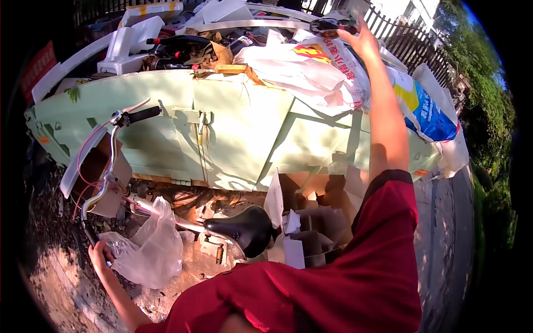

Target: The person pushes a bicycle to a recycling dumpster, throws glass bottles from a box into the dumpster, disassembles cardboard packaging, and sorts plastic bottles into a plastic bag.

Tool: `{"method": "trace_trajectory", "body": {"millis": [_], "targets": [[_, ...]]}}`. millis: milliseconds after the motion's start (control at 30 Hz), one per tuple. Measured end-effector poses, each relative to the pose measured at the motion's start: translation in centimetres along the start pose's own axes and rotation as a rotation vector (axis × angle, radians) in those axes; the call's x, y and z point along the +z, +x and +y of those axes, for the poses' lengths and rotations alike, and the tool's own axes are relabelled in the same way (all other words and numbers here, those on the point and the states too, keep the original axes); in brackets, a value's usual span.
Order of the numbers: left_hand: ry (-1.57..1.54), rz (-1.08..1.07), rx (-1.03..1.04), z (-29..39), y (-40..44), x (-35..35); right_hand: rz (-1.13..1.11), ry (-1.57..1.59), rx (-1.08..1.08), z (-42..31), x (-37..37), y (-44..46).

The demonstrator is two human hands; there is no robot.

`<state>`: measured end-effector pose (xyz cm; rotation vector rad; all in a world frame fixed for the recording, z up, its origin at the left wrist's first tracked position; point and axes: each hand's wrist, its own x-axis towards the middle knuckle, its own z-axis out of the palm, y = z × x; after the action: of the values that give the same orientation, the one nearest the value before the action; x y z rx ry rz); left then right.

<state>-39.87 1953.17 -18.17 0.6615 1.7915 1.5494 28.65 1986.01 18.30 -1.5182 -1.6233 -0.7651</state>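
Note:
My right hand [362, 40] reaches up over the rim of a pale green dumpster [239, 111], its fingers closed around the neck end of a dark glass bottle [327, 25]. Below it lies a white plastic bag with red print [302, 69]. At the lower left, my left hand [100, 255] is wrapped round the black handlebar grip [89, 233] of a bicycle. A clear plastic bag [152, 247] hangs right beside that hand. The bicycle's black saddle [241, 227] sits in front of my body.
White foam pieces [133, 44] and more dark bottles [183, 41] fill the dumpster. An open cardboard box [316, 188] stands behind the saddle, and another box [111, 177] is at the handlebar. A blue and yellow sack [427, 111] hangs over the rim at right.

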Motion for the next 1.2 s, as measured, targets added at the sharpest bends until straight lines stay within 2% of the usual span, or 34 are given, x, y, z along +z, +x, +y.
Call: {"method": "trace_trajectory", "body": {"millis": [33, 100, 167, 200, 300, 400, 500, 633, 700, 733, 800, 833, 867, 900, 1000, 1067, 1100, 1133, 1167, 1200], "targets": [[0.007, -0.002, 0.006, 0.3, 0.3, 0.0, -0.111, 0.079, 0.101, -0.9, 2.1, -0.1], [-0.012, 0.022, 0.011, 0.7, 0.5, 0.6, -0.093, 0.213, 0.128, -3.1, 4.0, -0.7], [-0.018, 0.046, -0.010, 0.5, -0.1, 0.5, -0.262, 0.420, 0.315, -3.8, 4.5, -1.9], [-0.011, 0.047, -0.009, 0.4, -0.1, 0.4, -0.158, 0.264, 0.317, -4.3, 4.7, -2.3], [-0.001, 0.017, -0.005, 0.4, 0.0, 0.1, -0.257, 0.505, 0.417, -4.4, 2.8, -5.5], [-0.027, 0.009, -0.025, 0.4, 0.2, 0.1, -0.179, 0.328, 0.233, -1.1, 2.6, -9.2], [-0.039, 0.012, -0.050, 0.6, 0.2, -0.1, -0.241, 0.608, 0.442, 0.7, 0.7, -13.9], [0.023, -0.021, -0.101, 0.7, 0.6, -0.7, -0.338, 0.756, 0.519, -0.5, -5.3, -22.4], [0.023, -0.003, -0.107, 1.9, -0.5, 0.4, -0.546, 0.684, 0.633, -2.3, -8.7, -27.7], [0.027, -0.031, -0.120, 2.0, -0.4, 0.2, -0.703, 0.616, 0.605, -2.0, -9.7, -31.0], [-0.027, -0.087, -0.153, 1.1, 1.1, -1.0, -1.033, 0.566, 0.722, -2.9, -11.6, -36.9], [0.000, -0.039, -0.183, 2.3, 0.0, 0.2, -1.144, 0.560, 0.659, -2.8, -12.4, -40.1], [0.000, -0.058, -0.198, 2.3, 0.1, 0.0, -1.285, 0.589, 0.734, -3.0, -12.7, -42.7], [-0.002, -0.078, -0.210, 2.3, 0.4, -0.3, -1.386, 0.543, 0.689, -3.4, -12.7, -45.1], [-0.020, -0.114, -0.238, 1.6, 1.2, -1.2, -1.409, 0.453, 0.465, -6.2, -12.2, -50.3], [-0.016, -0.079, -0.227, 1.6, 0.7, -0.3, -1.259, 0.452, 0.510, -8.2, -11.0, -51.2], [-0.034, -0.075, -0.202, 1.4, 0.7, -0.5, -1.149, 0.443, 0.463, -8.8, -10.5, -51.0], [-0.032, -0.083, -0.168, 1.3, 0.6, -0.6, -1.196, 0.369, 0.458, -9.5, -10.0, -49.8], [-0.037, -0.088, -0.133, 1.1, 0.5, -0.6, -1.039, 0.372, 0.334, -9.3, -8.9, -50.8], [-0.009, -0.039, -0.116, 1.1, 0.7, -0.6, -1.106, 0.356, 0.297, -9.2, -8.2, -50.6]]}}
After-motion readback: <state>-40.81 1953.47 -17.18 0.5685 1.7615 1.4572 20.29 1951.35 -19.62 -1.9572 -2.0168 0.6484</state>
